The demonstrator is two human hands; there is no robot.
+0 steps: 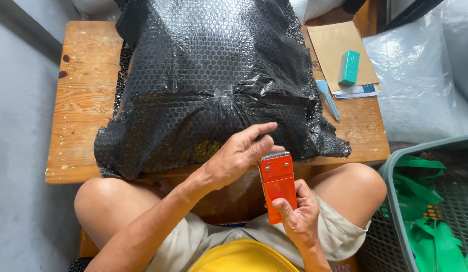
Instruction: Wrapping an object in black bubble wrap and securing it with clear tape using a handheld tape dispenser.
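A large parcel wrapped in black bubble wrap [208, 75] lies on a low wooden table [83, 100], with clear tape across its middle. My right hand [298, 216] grips an orange tape dispenser [277, 185] upright over my lap, just in front of the parcel's near edge. My left hand [239, 156] has its fingers apart and rests by the dispenser's metal top edge, the fingertips touching it and the wrap.
On the table's right stand a brown envelope [337, 45], a teal box [349, 67], some papers [357, 91] and a light blue tool [328, 98]. A grey basket [395, 166] with green straps [425, 221] stands at the right. Clear plastic bags [420, 70] lie behind it.
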